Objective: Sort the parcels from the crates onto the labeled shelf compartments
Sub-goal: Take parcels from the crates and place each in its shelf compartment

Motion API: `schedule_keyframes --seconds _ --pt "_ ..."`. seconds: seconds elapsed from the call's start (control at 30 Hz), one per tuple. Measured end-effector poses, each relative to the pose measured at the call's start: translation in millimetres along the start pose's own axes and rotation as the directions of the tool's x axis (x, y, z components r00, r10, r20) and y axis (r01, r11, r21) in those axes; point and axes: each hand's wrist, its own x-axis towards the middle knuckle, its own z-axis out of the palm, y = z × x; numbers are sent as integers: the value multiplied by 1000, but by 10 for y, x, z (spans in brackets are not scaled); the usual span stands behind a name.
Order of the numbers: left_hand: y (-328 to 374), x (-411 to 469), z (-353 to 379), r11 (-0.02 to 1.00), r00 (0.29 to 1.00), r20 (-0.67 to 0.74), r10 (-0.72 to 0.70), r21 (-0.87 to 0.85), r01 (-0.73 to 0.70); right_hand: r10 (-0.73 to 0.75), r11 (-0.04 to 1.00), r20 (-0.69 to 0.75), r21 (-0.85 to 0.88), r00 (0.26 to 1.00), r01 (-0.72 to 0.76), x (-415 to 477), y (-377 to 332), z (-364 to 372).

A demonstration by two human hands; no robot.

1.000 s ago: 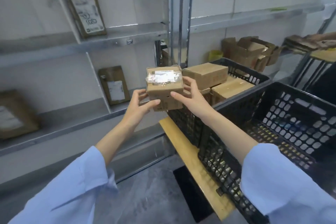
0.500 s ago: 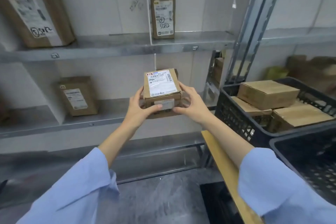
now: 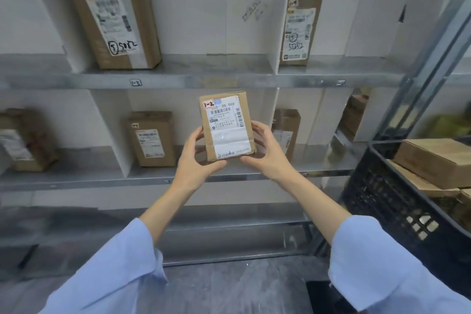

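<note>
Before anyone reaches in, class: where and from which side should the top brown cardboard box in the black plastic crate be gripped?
Probably from above, by its opposite side faces. The top brown cardboard box lies flat on the stack, near the black plastic crate's rim, so its sides look free while its underside is covered. The left hand and right hand hold the labelled parcel.

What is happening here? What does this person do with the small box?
A person holds a small cardboard parcel upright in front of the metal shelf, with the left hand and right hand gripping its sides. Its label faces the camera, with a handwritten tag reading 1-2. It is not yet placed in any compartment. Other parcels stand in several compartments, and a black crate at the right holds more boxes.
</note>
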Motion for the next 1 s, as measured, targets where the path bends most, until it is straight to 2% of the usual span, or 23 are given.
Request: schedule_keyframes --seconds 0.37,0.6,0.8,1.0 --pt "-304 250 -691 996 998 -38 56 70 -54 12 1000 54 4 998 -12 502 -103 668" --pt "-353 321 -929 987 990 -76 118 122 -108 -8 995 64 -101 998 14 701 -180 871" --pt "-352 327 -1041 983 987 -94 132 139 -118 -17 998 112 -50 994 23 808 -213 1004" --pt "-347 255 -1283 985 979 -173 111 147 -86 -67 996 198 -36 978 76 955 -286 1211"
